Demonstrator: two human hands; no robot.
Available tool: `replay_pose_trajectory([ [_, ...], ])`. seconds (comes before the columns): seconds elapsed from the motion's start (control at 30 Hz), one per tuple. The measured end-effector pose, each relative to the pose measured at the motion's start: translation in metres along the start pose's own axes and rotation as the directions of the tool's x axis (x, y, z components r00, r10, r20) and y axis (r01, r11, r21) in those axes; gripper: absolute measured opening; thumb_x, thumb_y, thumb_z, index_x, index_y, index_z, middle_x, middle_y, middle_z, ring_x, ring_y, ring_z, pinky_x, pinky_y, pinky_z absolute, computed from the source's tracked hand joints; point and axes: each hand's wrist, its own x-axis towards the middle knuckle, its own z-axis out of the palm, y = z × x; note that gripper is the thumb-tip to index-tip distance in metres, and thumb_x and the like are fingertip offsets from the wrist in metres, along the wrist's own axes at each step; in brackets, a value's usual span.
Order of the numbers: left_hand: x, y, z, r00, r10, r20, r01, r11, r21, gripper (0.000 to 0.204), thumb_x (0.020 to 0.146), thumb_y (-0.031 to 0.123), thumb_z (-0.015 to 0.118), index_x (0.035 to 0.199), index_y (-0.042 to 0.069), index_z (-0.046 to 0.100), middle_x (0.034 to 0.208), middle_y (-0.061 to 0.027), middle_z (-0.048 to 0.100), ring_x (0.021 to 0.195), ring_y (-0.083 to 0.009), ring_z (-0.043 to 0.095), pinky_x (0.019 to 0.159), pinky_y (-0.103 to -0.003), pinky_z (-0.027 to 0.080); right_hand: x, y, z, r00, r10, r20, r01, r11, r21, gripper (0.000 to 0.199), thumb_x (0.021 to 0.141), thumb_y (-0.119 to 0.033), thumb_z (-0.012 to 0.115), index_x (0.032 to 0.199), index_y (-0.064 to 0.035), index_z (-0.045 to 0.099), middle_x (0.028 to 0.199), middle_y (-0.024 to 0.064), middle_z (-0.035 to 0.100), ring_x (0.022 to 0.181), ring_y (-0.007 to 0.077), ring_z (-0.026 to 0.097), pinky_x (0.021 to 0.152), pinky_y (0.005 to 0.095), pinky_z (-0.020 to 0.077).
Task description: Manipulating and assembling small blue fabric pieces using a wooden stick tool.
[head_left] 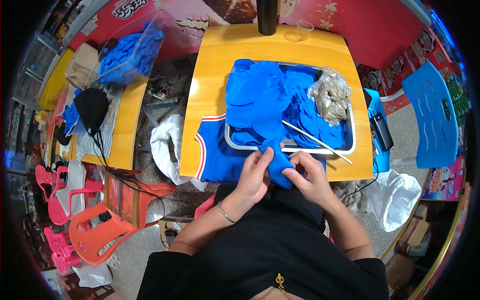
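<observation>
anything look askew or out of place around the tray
The pale stick lies slantwise over the silvery tray, one end poking past its near rim, so it looks askew. The heaped blue pieces also bulge over the tray's left rim. No damage is evident.

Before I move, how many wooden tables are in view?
2: one straight ahead, under the tray; another to its left, across a gap. Any others may be hidden at the picture's dark rim.
</observation>
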Motion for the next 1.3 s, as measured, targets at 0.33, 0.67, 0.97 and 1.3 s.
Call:
replay_pose_trajectory([
  [0.33, -0.001, 0.005, -0.009, 0.981, -0.057, 0.187, 0.108, 0.956, -0.273, 0.051, 0.096, 0.042, 0.029, 0.13, 0.006, 0.037, 0.122, -0.0152, 0.051, 0.111, -0.0273, 0.052, 0.098, -0.041, 0.039, 0.033, 0.05, -0.049, 0.944, -0.254, -0.21, 0.012, 0.663, -0.749, 0.021, 0.075, -0.008, 0.064, 0.095, -0.0063, 0.061, 0.084, 0.0124, 0.058, 0.081, 0.0312, 0.056, 0.071, 0.0394, 0.0446],
  [0.67, 0.001, 0.024, -0.011, 0.983, 0.071, 0.17, -0.026, 0.968, -0.251, 0.05, 0.095, 0.046, 0.028, 0.137, 0.019, 0.028, 0.136, -0.0089, 0.04, 0.12, -0.0297, 0.043, 0.099, -0.042, 0.036, 0.0, 0.015, -0.05, 0.968, -0.219, -0.12, 0.124, 0.839, -0.529, 0.038, 0.076, 0.003, 0.061, 0.111, -0.0121, 0.063, 0.072, 0.0103, 0.055, 0.06, 0.0209, 0.056, 0.055, 0.0294, 0.0437],
  [0.97, 0.001, 0.026, 0.0, 0.986, 0.073, 0.15, -0.02, 0.946, -0.325, 0.051, 0.095, 0.046, 0.029, 0.138, 0.018, 0.026, 0.136, -0.0087, 0.04, 0.122, -0.0286, 0.042, 0.101, -0.043, 0.033, -0.014, 0.008, -0.03, 0.944, -0.318, -0.093, 0.189, 0.747, -0.637, 0.032, 0.072, 0.0, 0.063, 0.102, -0.0112, 0.067, 0.072, 0.0071, 0.058, 0.062, 0.0204, 0.058, 0.054, 0.0312, 0.046],
  [1.3, -0.002, 0.019, 0.004, 0.98, 0.123, 0.153, -0.086, 0.969, -0.232, 0.049, 0.095, 0.043, 0.031, 0.138, 0.018, 0.027, 0.134, -0.0115, 0.041, 0.121, -0.0289, 0.043, 0.102, -0.043, 0.033, -0.013, 0.008, -0.009, 0.967, -0.214, -0.138, 0.138, 0.895, -0.424, 0.032, 0.073, 0.003, 0.062, 0.102, -0.0073, 0.066, 0.074, 0.0106, 0.059, 0.064, 0.0235, 0.059, 0.057, 0.0314, 0.0468],
])
